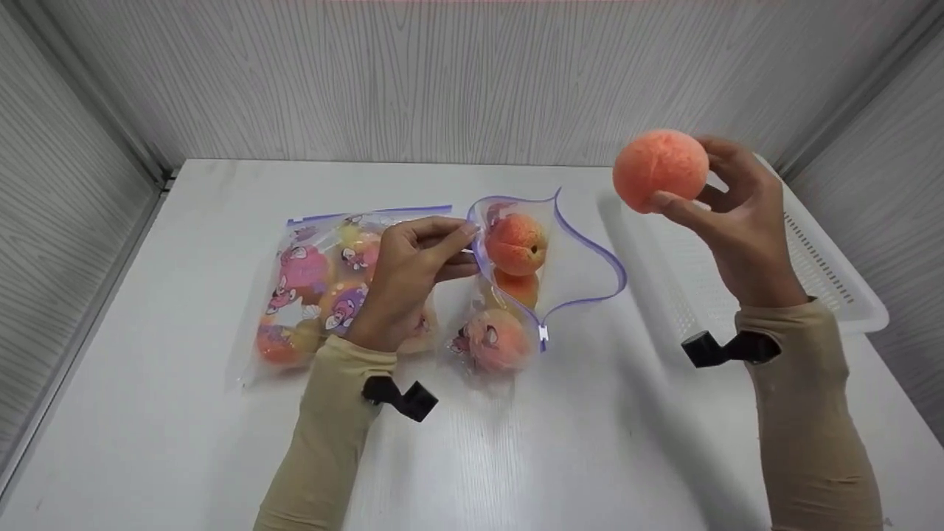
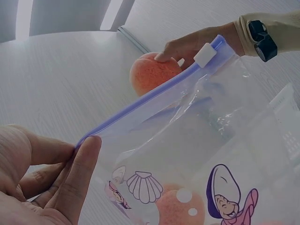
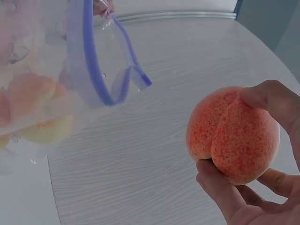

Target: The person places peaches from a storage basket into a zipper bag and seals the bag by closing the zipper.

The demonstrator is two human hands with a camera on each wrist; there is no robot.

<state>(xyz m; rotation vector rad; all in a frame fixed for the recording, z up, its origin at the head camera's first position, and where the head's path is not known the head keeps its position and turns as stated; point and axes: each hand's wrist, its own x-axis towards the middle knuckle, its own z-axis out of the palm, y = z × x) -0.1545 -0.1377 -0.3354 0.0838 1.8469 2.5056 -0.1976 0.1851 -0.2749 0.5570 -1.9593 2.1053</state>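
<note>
My left hand (image 1: 424, 269) pinches the purple rim of a clear zip bag (image 1: 582, 273) whose mouth gapes wide. Inside that bag are several peaches, one an orange-red peach (image 1: 516, 245) near the opening and another behind the printed plastic lower down. A white slider (image 2: 205, 55) sits at one end of the zip. Raised to the right of the bag, my right hand (image 1: 745, 214) grips a pinkish-red peach (image 1: 660, 171) between thumb and fingers, apart from the bag. The right wrist view shows the peach's crease (image 3: 233, 136) facing the camera.
Left of the open bag lies a second printed zip bag (image 1: 295, 295) filled with fruit, its purple strip along the back. A white perforated basket (image 1: 870, 313) stands at the right, partly behind my right arm. A pale wood-grain wall (image 1: 369, 88) rises behind the white table (image 1: 162, 346).
</note>
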